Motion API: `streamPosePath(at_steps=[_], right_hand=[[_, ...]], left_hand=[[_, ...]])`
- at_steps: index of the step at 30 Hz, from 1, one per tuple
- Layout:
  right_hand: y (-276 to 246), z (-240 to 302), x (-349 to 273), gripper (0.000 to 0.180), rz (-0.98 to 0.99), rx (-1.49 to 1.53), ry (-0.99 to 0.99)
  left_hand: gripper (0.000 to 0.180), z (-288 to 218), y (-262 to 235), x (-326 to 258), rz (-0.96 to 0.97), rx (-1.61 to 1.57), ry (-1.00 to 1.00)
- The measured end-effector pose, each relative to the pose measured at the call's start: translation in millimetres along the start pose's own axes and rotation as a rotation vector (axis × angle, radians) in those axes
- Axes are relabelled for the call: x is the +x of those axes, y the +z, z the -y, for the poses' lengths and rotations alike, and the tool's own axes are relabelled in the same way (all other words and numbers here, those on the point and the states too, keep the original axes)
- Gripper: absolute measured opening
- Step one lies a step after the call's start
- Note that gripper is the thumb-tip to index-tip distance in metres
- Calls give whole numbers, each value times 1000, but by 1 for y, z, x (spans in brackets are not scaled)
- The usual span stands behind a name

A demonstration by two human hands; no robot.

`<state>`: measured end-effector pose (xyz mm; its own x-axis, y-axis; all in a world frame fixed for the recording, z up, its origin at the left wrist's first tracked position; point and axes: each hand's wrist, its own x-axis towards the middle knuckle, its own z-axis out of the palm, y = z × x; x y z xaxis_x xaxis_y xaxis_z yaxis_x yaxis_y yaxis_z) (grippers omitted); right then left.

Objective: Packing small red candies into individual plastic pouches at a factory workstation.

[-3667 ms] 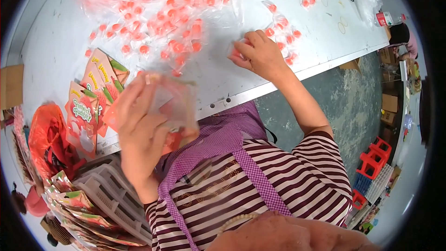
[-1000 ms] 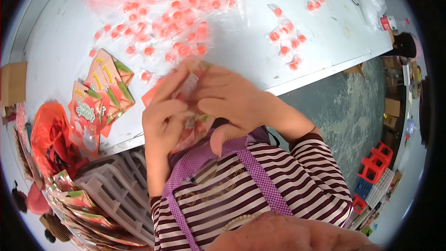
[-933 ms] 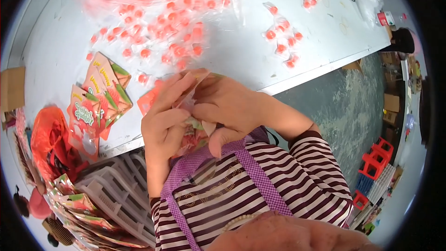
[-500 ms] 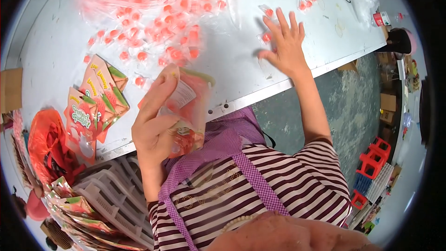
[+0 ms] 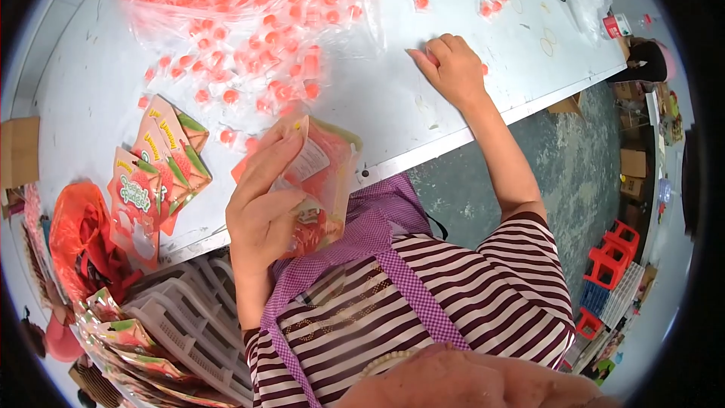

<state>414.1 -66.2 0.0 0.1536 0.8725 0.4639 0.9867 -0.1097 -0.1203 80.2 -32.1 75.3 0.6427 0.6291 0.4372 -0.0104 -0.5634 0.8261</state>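
Pouch (image 5: 321,181), printed red with a pale label and open at the top, is held upright in the left hand (image 5: 264,208) just off the near edge of the table (image 5: 393,113); fingers wrapped across its face, thumb behind, grip firm. Right hand (image 5: 453,68) lies on the table beyond and to the right of the pouch, fingers curled together over something small; whether a wrapped candy is pinched there cannot be told. Heap of wrapped orange candies (image 5: 264,23) lies on the table beyond the pouch, partly under clear plastic; flat printed pouches (image 5: 162,166) lie to its left.

Judgement: filling step in hand, a pick of candies under way; next move calls for carrying the pick back to the pouch mouth, held open and steady.

Obscured: pouch contents and fill level; right fingertips; crate (image 5: 189,325) below the pouch, cut by the arm; heap cropped at the upper edge.
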Motion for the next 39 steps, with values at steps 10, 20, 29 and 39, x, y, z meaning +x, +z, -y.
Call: streamPosePath(at_steps=[10,20,29,39], right_hand=[[-45,51,22,35,-322,1375,781],[-62,154,18,30,44,1590,264],[-65,157,-6,31,133,1571,197],[-39,21,-18,40,-183,49,273]], left_hand=[[16,12,16,4,-11,178,69],[13,15,28,8,-62,160,26],[12,5,22,0,-81,94,-206],[10,0,9,-2,-243,-49,-104]])
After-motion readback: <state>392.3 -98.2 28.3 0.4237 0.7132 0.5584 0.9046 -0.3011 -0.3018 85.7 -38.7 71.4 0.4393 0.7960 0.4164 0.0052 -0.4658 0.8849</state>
